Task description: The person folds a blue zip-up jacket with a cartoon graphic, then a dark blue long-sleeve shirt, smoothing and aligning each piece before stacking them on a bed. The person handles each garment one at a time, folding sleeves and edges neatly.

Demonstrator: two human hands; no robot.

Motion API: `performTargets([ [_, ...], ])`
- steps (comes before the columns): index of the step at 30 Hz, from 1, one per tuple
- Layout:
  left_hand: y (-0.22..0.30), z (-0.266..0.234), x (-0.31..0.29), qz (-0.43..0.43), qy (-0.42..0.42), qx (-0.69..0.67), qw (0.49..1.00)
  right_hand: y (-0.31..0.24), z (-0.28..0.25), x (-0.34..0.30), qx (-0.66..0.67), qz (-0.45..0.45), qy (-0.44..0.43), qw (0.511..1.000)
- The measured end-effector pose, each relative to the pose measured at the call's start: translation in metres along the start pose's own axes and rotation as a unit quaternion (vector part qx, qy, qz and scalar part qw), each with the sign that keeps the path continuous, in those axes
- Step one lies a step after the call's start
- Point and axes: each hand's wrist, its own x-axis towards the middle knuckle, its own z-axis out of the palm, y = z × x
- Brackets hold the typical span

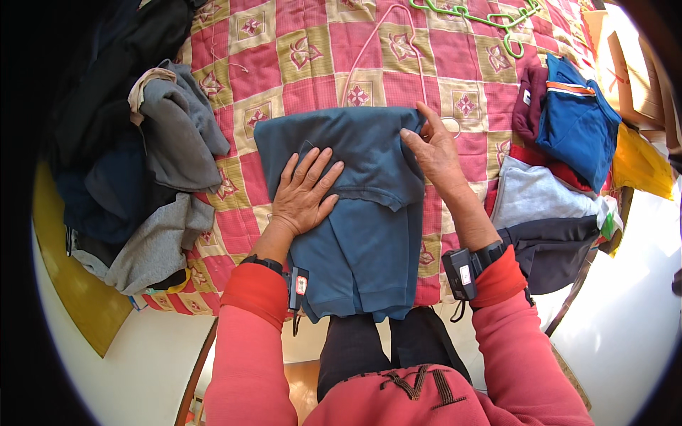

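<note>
A dark teal sweatshirt [369, 153] lies partly folded in front of me on the checked bedcover, its ribbed lower edges hanging by the bed's near side. Flat on its left part rests my left hand [307, 190], the fingers spread and pressing the cloth. At the far right corner of the fold my right hand [432, 145] grips the fabric, thumb on top and fingers around the edge. Just beyond the sweatshirt is a pink wire hanger [349, 71], its lower part hidden by the cloth.
Grey and dark clothes [177, 128] are heaped at the left. On the right are a folded blue garment [575, 128], a light grey one [536, 195] and a dark one [550, 252]. A green plastic chain [490, 19] lies at the far edge. A cardboard box [625, 71] stands far right.
</note>
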Motion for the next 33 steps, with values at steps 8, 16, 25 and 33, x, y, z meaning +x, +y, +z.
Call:
performTargets([
  [8,-0.002,0.001,-0.001,-0.008,-0.013,-0.006,1.0,-0.013,-0.025,-0.009,0.388,0.118,-0.143,0.903],
  [16,-0.002,0.001,-0.001,-0.009,-0.014,-0.006,1.0,0.004,-0.018,0.006,0.48,0.102,-0.084,0.868],
  [25,-0.003,0.003,-0.002,-0.014,-0.016,-0.006,1.0,0.002,-0.017,0.001,0.314,0.09,0.054,0.944],
  [33,-0.003,0.001,-0.003,-0.014,-0.014,-0.005,1.0,0.028,0.002,-0.071,0.291,0.038,-0.009,0.956],
])
